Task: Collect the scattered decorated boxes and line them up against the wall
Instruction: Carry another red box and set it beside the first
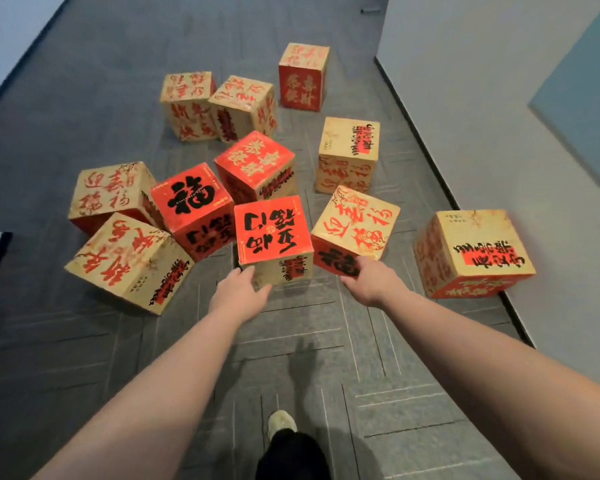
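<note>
both arms reach forward and down over grey carpet. the left hand sits at the near lower-left corner of the red-top box, fingertips touching its tan front face; the fingers are bent at the box edge but a full grip cannot be confirmed. the right hand lies just beside that box, at the red lower face of the tilted box, fingers curled downward and mostly hidden; whether they hold anything cannot be told.

the boxes are scattered mid-floor. a red box with one large black character and another red box stand just behind the red-top box, touching or nearly so. two tan boxes lie to the left: the near tan box is tilted, the far tan box is behind it. an upright tan box stands apart to the right of centre. a pair of tan boxes stand together farther back, with a tall red-faced box beyond them. only the wall box sits against the white wall on the right.

a light shoe and a dark trouser leg show at the lower edge.
</note>
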A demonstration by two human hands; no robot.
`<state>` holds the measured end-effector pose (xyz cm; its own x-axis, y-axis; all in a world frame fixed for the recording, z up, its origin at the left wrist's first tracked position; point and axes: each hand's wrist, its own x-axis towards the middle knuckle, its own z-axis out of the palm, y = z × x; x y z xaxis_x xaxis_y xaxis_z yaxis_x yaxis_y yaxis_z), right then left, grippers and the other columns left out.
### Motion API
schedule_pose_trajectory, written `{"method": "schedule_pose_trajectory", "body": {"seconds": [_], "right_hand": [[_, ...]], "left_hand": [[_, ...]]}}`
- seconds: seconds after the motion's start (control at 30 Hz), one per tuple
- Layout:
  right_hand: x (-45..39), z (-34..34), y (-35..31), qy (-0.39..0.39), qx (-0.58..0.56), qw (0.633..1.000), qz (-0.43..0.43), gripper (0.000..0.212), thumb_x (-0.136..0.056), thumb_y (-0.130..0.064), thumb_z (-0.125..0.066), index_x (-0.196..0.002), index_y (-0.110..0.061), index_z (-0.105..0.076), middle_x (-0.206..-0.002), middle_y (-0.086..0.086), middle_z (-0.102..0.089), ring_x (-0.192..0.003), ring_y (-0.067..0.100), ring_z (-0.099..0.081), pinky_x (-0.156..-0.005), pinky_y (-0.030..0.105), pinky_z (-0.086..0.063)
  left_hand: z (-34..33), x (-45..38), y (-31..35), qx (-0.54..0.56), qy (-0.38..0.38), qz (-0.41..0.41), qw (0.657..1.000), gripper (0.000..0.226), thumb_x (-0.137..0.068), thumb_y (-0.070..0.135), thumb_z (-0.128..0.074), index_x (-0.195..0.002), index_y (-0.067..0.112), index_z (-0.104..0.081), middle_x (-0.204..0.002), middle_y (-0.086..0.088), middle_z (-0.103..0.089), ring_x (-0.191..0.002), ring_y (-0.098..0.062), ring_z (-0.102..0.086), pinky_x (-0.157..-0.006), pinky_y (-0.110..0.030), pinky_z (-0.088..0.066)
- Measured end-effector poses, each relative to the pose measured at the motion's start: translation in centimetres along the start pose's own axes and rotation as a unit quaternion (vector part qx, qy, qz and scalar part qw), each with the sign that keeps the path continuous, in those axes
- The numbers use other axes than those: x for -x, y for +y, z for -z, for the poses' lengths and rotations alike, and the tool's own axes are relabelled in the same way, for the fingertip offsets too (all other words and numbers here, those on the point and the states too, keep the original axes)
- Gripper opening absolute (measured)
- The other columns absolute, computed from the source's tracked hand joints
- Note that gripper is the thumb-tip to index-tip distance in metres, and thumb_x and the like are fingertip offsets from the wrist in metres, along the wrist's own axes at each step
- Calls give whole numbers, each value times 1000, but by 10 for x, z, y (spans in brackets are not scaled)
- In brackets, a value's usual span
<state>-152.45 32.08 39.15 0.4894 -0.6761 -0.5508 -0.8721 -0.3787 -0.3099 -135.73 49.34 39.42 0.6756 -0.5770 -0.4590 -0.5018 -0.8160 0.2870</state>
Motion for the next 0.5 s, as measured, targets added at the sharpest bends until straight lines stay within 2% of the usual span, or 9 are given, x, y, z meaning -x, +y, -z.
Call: {"method": "schedule_pose_trajectory", "body": {"seconds": [0.33,0.5], "right_hand": [[-188,5,-118,-37,3,999,11,57,-88,-56,-52,-129,-18,-41,-125,16,-55,-114,39,-53,-94,47,-47],[-292,-5,-142,-56,10,998,5,75,-87,-59,-54,-146,-22,-26,-132,19,-46,-123,40,-46,-100,47,-43]], "left_hand": [[44,-209,-40,-14,-50,31,998,68,-91,56,-46,-149,29,-23,-158,-4,-18,-142,-28,-24,-111,-48,-32],[35,-300,-41,-1,-70,48,996,76,-87,60,-49,-150,31,-16,-159,-3,-11,-144,-27,-17,-113,-48,-28]]}}
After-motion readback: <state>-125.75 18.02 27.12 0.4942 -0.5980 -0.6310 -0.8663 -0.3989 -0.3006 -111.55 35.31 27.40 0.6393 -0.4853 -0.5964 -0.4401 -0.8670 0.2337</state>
